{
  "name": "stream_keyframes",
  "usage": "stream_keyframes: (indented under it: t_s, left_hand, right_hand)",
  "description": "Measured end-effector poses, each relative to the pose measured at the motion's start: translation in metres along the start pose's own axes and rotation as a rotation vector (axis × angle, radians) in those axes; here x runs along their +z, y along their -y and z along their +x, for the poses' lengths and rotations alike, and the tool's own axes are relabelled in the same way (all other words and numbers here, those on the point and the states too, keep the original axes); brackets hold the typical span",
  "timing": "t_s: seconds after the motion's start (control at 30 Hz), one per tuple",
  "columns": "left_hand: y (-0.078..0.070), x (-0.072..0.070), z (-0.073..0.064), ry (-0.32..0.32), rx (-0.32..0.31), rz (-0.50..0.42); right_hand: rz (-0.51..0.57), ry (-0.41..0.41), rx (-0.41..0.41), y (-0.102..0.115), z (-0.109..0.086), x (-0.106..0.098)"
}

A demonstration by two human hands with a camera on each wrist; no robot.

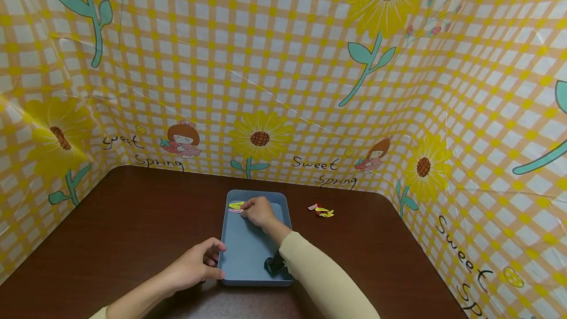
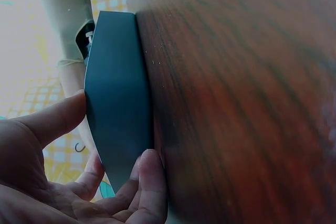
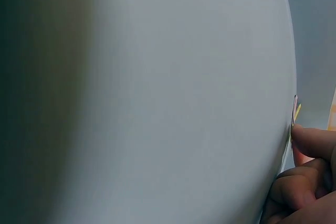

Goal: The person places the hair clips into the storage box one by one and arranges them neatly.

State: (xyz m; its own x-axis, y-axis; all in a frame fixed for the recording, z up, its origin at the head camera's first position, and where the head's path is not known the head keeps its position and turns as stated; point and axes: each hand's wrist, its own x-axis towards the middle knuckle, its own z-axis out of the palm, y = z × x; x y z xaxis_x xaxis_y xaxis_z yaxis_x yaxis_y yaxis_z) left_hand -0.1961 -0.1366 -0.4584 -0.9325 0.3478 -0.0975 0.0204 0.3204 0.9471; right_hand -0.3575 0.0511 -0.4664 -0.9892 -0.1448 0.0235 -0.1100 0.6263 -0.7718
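A blue-grey rectangular tray point(image 1: 252, 255) lies on the table. Along its left wall, my left hand point(image 1: 195, 265) holds the rim, thumb and index fingertip on it and the other fingers against the outer side. My right hand point(image 1: 260, 213) reaches into the tray's far part and pinches a small hair clip there, largely hidden by the fingers. Beside those fingertips lie yellow hair clips point(image 1: 236, 205) and a pink hair clip point(image 1: 235, 211). In the right wrist view, a thin pink clip edge point(image 3: 294, 109) shows by the thumb.
Right of the tray, a loose pile of pink, red and yellow hair clips point(image 1: 322, 211) lies on the dark brown table point(image 1: 363, 255). A checked, flower-printed cloth point(image 1: 283, 63) stands around the table's back and sides. A black wrist camera point(image 1: 273, 264) hangs under the right forearm.
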Motion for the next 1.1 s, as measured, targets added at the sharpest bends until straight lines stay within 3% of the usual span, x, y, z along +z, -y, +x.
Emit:
stream_keyframes:
  t_s: [0.7,1.1]
  left_hand:
    - [0.002,0.000,0.001,-0.004,0.007,0.009]
    - [0.000,0.000,0.000,0.000,0.006,0.006]
  right_hand:
    - [0.025,-0.008,0.009,-0.001,0.001,-0.003]
    - [0.078,0.063,0.015,-0.004,0.004,-0.047]
